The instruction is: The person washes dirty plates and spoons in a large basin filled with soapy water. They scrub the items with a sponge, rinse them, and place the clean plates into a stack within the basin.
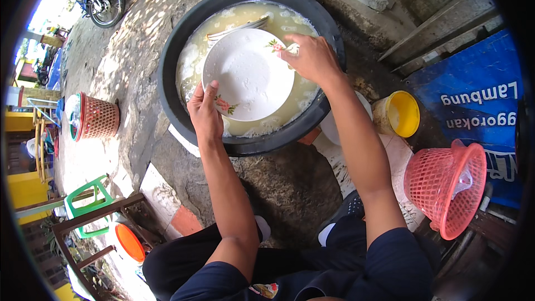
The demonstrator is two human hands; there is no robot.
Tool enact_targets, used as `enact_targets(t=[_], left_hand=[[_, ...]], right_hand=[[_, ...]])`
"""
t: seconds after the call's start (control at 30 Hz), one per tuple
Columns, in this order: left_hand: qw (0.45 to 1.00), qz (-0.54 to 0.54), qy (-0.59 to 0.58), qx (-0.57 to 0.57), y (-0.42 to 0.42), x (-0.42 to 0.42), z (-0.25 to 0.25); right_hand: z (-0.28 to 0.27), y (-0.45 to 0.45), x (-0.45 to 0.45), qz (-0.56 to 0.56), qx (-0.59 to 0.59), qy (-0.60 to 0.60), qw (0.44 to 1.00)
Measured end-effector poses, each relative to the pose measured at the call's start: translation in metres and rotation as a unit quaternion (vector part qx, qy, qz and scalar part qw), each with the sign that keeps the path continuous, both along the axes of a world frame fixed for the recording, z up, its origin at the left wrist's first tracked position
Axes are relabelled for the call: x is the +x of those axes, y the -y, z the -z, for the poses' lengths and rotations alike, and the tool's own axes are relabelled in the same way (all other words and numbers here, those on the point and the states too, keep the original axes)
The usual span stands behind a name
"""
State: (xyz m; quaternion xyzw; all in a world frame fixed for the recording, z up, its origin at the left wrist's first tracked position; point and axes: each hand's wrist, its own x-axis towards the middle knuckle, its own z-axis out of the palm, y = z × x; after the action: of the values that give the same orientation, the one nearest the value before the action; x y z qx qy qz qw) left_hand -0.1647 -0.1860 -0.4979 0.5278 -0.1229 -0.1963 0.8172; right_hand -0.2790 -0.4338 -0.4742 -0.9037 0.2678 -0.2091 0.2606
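Observation:
My left hand [205, 110] grips the lower left rim of a white plate [246, 73] with pink flower prints, the thumb on its upper face. Near the plate's upper right edge is my right hand [307, 56], its thumb and fingers around a small pale thing whose kind I cannot tell. The plate is wet and is held over a large black tub [246, 148] of cloudy, sudsy water [190, 67]. Behind the plate, edges of other dishes [238, 29] stick out of the water.
Right of the tub stand a yellow bucket [403, 113], a pale basin [332, 127] partly behind my right forearm, and a pink plastic basket [422, 179]. Stacked baskets [98, 117], a green plastic stool [90, 200] and a metal frame [100, 215] are at left. A motorcycle [102, 2] stands farther off.

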Motion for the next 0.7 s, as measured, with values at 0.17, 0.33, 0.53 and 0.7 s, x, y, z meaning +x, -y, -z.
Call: enact_targets(t=[0.17, 0.33, 0.53, 0.7], left_hand=[[0.999, -0.025, -0.02, -0.023, -0.002, 0.003, 0.0], [0.992, -0.085, 0.04, 0.08, 0.005, 0.012, 0.003], [0.935, -0.076, 0.142, 0.315, 0.001, 0.016, 0.01], [0.877, -0.07, 0.17, 0.444, 0.007, 0.011, 0.014]], right_hand=[[-0.029, 0.008, 0.007, -0.069, 0.045, -0.006, 0.997], [-0.038, 0.009, 0.008, -0.039, 0.012, -0.086, 0.995], [-0.039, 0.003, -0.001, -0.03, -0.025, -0.186, 0.982], [-0.024, 0.004, -0.002, -0.022, -0.01, -0.252, 0.968]])
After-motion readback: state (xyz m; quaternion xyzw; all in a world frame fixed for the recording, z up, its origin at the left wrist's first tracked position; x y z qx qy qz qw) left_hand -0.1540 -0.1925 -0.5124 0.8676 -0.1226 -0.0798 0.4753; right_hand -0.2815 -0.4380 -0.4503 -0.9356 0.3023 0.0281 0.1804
